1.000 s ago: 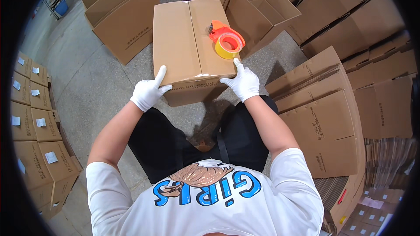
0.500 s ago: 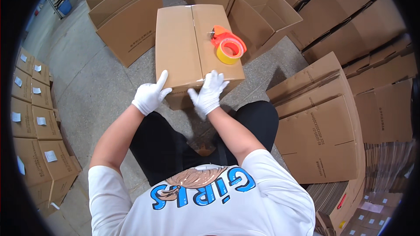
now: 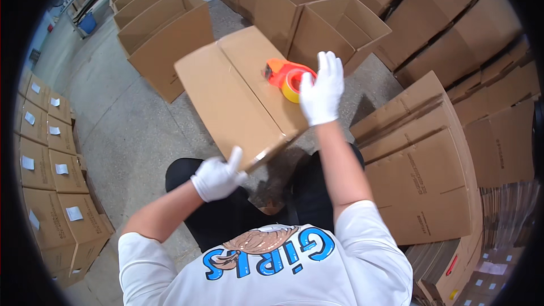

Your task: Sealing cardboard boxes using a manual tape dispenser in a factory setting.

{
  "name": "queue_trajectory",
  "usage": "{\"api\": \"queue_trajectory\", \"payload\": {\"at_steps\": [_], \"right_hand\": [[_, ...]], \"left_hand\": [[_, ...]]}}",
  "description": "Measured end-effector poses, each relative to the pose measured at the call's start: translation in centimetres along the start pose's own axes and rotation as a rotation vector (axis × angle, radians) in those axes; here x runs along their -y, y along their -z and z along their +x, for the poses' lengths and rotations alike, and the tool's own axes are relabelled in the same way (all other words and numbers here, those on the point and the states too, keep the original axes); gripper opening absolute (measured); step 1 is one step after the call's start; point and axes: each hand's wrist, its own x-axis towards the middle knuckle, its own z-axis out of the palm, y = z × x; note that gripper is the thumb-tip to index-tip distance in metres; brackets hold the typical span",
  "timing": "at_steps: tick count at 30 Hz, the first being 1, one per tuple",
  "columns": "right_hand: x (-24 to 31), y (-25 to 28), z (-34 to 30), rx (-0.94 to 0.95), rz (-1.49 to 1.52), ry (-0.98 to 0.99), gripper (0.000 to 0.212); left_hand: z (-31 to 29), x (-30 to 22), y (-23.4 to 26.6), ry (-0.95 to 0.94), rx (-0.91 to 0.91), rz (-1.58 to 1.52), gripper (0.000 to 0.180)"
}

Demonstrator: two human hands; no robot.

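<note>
A closed cardboard box (image 3: pixel 235 99) sits at an angle in front of my knees, with a shiny strip of clear tape over the near end of its top seam. My left hand (image 3: pixel 218 179), in a white glove, grips the box's near left corner, one finger lying along its edge. On the right part of the lid rests an orange-red tape dispenser (image 3: pixel 276 71) with a yellow-edged roll. My gloved right hand (image 3: pixel 324 90) is at the box's right side, fingers stretched upward, partly covering the roll. Whether it touches the dispenser or the box I cannot tell.
Open-topped cartons (image 3: pixel 164 39) stand beyond the box, left and right (image 3: pixel 340 28). Flattened cardboard sheets (image 3: pixel 419 187) lean and lie at my right. Stacked, labelled cartons (image 3: pixel 42 164) line the left side. A blue bin (image 3: pixel 88 22) stands far left.
The box has turned counterclockwise, its near end swinging right. My left hand has come nearer to me with its corner; my right hand has moved from the front edge to the right side.
</note>
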Motion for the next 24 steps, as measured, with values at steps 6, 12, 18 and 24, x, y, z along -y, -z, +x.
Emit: {"api": "queue_trajectory", "payload": {"at_steps": [6, 12, 18, 24], "right_hand": [[-1.5, -3.8, 0.5, 0.967, -0.003, 0.035, 0.028], [-4.3, -0.4, -4.1, 0.733, 0.454, -0.455, 0.021], [-1.2, 10.4, -14.6, 0.515, 1.254, -1.383, 0.042], [5.1, 11.5, -17.0, 0.659, 1.303, -1.307, 0.063]], "left_hand": [[1.1, -5.3, -0.5, -0.411, -0.235, -0.122, 0.034], [-0.5, 0.9, 2.1, 0.168, -0.169, -0.374, 0.021], [0.5, 16.4, 2.6, 0.735, -0.673, 0.086, 0.043], [1.4, 19.0, 1.6, 1.176, -0.179, -0.147, 0.064]]}}
